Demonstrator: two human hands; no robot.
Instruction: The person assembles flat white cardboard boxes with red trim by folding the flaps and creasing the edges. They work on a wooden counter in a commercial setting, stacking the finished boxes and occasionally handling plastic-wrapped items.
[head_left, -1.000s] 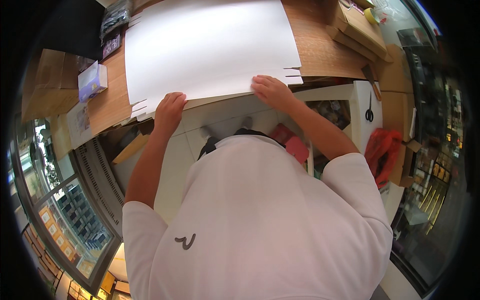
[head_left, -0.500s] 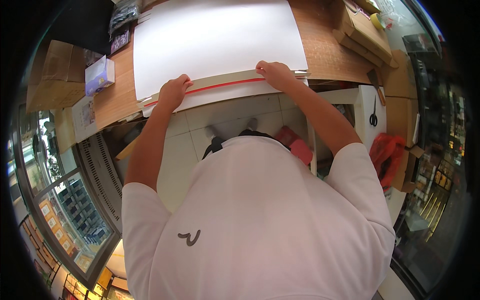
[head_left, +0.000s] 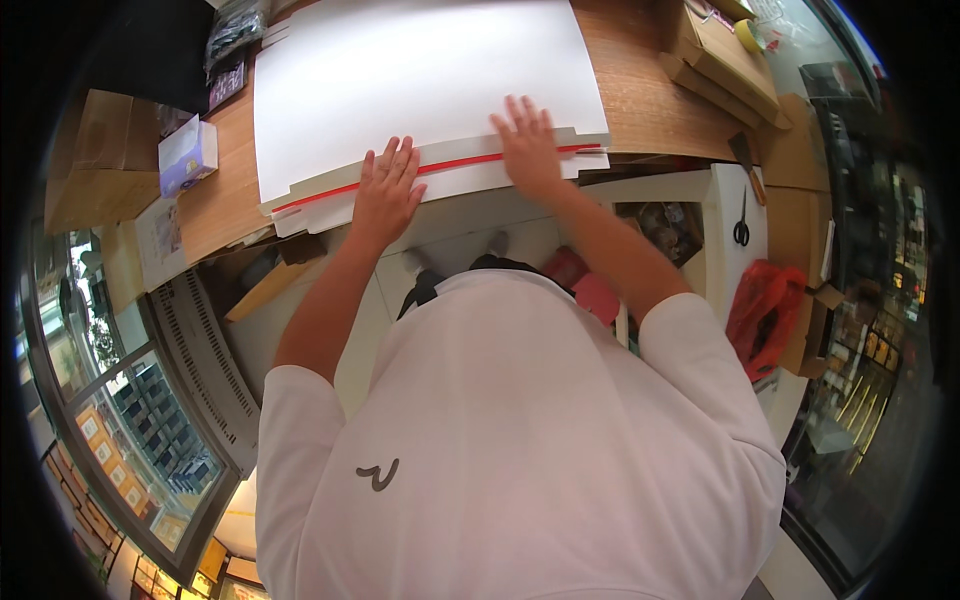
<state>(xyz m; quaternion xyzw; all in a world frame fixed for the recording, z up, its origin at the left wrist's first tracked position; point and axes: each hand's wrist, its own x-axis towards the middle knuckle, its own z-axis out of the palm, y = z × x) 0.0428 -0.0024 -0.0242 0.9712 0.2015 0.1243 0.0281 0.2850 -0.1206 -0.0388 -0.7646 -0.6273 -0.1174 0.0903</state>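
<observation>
Hands: left grip (head_left: 385,190), right grip (head_left: 527,148) flat, spread | pressing white cardboard sheet (head_left: 420,80)

Bright, even indoor light from above — no hard shadows. White cardboard sheet (head_left: 420,70) near blown out, little surface detail left; faint soft shadow under its front fold. Wooden tabletop (head_left: 650,90) evenly lit, mild sheen. White shirt (head_left: 520,450) bright, slightly washed. Strong fisheye bending toward the rim — straight edges curved, black vignette ring all round. Window area (head_left: 110,400) at lower left squeezed and soft; shelves (head_left: 880,300) at right darker, smeared. Centre sharp, no motion blur on left hand (head_left: 388,190) or right hand (head_left: 530,150).
</observation>
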